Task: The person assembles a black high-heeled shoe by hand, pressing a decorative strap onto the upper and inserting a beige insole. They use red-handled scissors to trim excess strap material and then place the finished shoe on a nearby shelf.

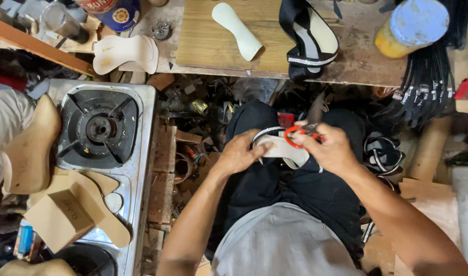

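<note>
My left hand [237, 153] is pressing a cream-white shoe sole [281, 149] edged with a black strap, while my right hand [330, 148] is gripping red-handled pliers [300, 132]. I am wearing black trousers [290, 184] and a grey ribbed shirt [282, 243]. A blue-lidded yellow can [410, 28] is sitting on the brown wooden bench [213, 46] beside a silver stove [142, 153].

Small brown cardboard box [60, 219], open flap, at 8 o'clock. Round blue tin with red-and-white label [113, 11] at 11 o'clock.
</note>
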A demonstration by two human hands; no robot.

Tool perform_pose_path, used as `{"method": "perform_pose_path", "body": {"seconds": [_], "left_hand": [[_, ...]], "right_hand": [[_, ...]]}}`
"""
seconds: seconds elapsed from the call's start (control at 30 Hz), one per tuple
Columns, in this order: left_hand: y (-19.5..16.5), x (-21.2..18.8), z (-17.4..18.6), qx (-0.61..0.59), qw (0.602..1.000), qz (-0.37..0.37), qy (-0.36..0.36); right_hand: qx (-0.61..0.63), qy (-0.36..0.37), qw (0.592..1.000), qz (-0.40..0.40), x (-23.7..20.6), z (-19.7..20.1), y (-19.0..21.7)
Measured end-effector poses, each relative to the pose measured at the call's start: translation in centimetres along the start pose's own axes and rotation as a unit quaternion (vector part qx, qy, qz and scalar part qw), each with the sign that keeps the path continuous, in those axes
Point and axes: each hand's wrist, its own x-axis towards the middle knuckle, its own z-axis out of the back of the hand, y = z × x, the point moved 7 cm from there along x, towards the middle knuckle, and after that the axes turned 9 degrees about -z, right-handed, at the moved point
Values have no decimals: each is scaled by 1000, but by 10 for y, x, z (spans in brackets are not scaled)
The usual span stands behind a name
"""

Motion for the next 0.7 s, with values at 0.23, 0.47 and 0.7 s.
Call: {"method": "perform_pose_path", "body": {"seconds": [0.23, 0.47, 0.7], "left_hand": [[0, 3, -13, 44, 990, -71, 118], [-5, 28, -70, 24, 951, -40, 307], [-36, -4, -127, -95, 887, -148, 427]], "right_hand": [[464, -47, 870, -159, -57, 58, -43], [404, -82, 892, -186, -97, 58, -81], [395, -107, 892, -194, -115, 73, -106]]}}
